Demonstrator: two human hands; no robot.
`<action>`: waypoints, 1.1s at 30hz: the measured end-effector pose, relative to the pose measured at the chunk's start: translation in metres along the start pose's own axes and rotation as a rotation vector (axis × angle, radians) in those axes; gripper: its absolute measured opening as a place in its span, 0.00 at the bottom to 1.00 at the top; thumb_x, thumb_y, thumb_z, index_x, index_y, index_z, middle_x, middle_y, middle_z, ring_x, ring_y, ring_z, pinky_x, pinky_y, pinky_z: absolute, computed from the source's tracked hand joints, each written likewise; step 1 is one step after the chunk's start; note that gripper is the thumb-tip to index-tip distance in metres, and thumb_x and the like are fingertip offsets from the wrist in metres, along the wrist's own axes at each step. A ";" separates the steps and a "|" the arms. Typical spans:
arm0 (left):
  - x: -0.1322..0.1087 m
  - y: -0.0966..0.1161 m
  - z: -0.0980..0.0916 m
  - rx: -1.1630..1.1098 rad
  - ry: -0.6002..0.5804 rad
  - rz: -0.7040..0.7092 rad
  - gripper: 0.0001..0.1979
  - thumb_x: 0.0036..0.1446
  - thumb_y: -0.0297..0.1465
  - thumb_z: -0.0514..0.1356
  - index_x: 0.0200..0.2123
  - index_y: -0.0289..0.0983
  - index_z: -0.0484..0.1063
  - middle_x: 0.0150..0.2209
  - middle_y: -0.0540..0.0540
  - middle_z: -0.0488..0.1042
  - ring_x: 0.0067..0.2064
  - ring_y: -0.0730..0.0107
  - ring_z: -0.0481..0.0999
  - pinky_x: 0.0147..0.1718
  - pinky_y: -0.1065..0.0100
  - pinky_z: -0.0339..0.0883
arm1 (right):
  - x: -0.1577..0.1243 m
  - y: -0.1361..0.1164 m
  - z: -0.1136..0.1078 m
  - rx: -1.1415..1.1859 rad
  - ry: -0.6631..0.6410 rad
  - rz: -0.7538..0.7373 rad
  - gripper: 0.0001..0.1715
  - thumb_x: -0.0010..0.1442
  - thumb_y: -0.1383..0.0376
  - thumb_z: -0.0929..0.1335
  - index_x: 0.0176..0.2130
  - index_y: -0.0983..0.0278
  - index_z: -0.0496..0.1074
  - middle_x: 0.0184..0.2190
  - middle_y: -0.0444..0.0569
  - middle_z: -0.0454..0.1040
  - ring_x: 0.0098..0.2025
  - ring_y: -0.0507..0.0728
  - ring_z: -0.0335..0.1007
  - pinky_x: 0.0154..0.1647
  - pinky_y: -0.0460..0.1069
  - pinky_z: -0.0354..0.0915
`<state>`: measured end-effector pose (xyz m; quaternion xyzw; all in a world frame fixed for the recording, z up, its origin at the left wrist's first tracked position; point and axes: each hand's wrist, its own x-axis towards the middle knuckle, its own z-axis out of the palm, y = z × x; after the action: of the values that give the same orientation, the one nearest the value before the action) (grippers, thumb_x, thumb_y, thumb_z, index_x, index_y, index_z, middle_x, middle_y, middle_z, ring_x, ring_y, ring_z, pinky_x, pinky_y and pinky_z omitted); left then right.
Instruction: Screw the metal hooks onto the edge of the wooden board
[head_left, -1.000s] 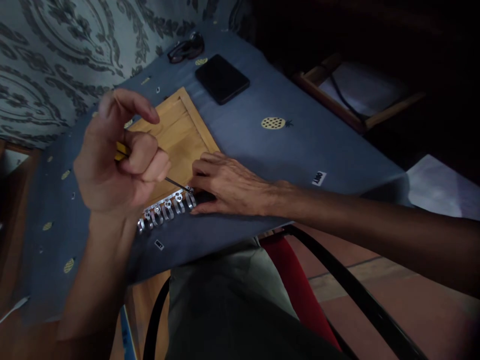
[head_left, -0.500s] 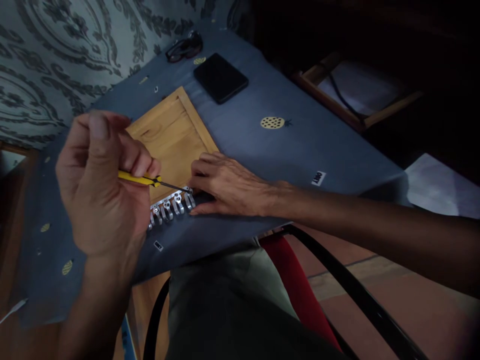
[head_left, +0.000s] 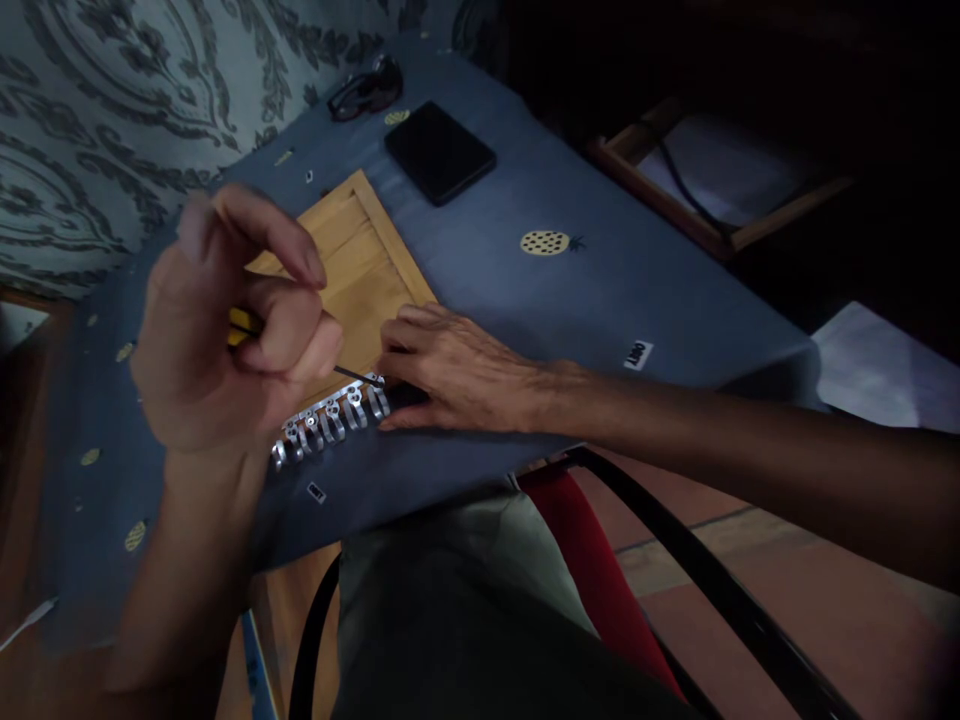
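A screwdriver with a yellow handle (head_left: 241,326) is gripped in my left hand (head_left: 225,330), its index finger raised and bent. Most of the handle is hidden by the fingers. Its thin dark shaft (head_left: 351,373) points right, and the tip meets the right end of a metal strip with several curved hooks (head_left: 330,420). This strip lies along the near edge of a framed wooden board (head_left: 360,270). My right hand (head_left: 450,365) is closed around the board's near right corner, thumb on the near side, beside the screwdriver tip; the fingertips are partly hidden.
A blue-grey cloth with pineapple prints (head_left: 465,430) covers the table. A black phone (head_left: 440,152) and dark glasses (head_left: 366,90) lie beyond the board. Patterned fabric (head_left: 135,90) hangs at the back left. A white cable end (head_left: 41,610) shows at lower left.
My left hand has rolled about the screwdriver and shifted slightly right; its index finger has lifted and the handle is more covered. My right hand and the board stay put.
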<state>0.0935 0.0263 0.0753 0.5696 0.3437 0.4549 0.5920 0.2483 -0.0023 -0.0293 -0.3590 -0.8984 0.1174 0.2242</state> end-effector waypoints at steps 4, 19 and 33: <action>-0.007 -0.005 0.010 0.130 0.053 0.200 0.25 0.76 0.40 0.57 0.25 0.36 0.75 0.13 0.55 0.55 0.14 0.78 0.55 0.16 0.73 0.57 | 0.000 -0.001 -0.001 -0.006 -0.015 0.009 0.27 0.68 0.47 0.71 0.46 0.70 0.79 0.46 0.57 0.73 0.52 0.65 0.66 0.56 0.60 0.64; 0.009 -0.004 -0.017 0.001 -0.358 0.087 0.41 0.79 0.39 0.30 0.29 0.37 0.79 0.14 0.60 0.37 0.12 0.81 0.30 0.08 0.79 0.44 | -0.001 0.003 0.005 0.006 0.065 -0.020 0.27 0.67 0.48 0.73 0.47 0.71 0.79 0.44 0.56 0.73 0.50 0.64 0.64 0.53 0.58 0.62; -0.008 -0.009 0.009 -0.006 0.314 0.174 0.37 0.75 0.52 0.41 0.23 0.37 0.71 0.15 0.57 0.45 0.15 0.78 0.44 0.14 0.73 0.43 | -0.001 0.003 0.006 0.009 0.081 -0.018 0.26 0.66 0.49 0.74 0.46 0.70 0.79 0.44 0.56 0.73 0.49 0.63 0.64 0.52 0.57 0.61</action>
<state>0.1003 0.0166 0.0669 0.5174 0.3800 0.5887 0.4912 0.2478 -0.0016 -0.0358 -0.3541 -0.8913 0.1050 0.2630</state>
